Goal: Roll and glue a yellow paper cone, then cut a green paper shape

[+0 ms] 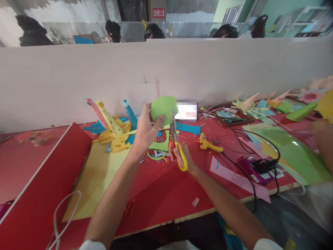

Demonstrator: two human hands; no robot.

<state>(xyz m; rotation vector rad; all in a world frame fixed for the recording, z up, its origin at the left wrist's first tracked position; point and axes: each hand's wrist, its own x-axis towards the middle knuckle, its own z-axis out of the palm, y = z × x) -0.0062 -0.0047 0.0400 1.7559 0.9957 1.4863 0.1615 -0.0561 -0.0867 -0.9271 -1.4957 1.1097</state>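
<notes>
My left hand (149, 126) grips a rounded piece of green paper (163, 107) above the table, thumb on its near face. In my right hand (182, 154) is a pair of scissors (174, 133) with yellow and red handles, its blades pointing up at the right edge of the green paper. Whether the blades are parted is hard to make out. Below the hands lie green paper offcuts (162, 142) and thin coloured scraps. Just right of the scissors is a strip of blue paper (188, 127).
A yellow glue gun (209, 144) and a purple power strip (257, 170) with black cables lie to the right. Paper cones (114, 121) stand at left behind yellow sheets (97, 177). A red divider (52, 166) borders the left. Another person's arm (322, 139) reaches in at far right.
</notes>
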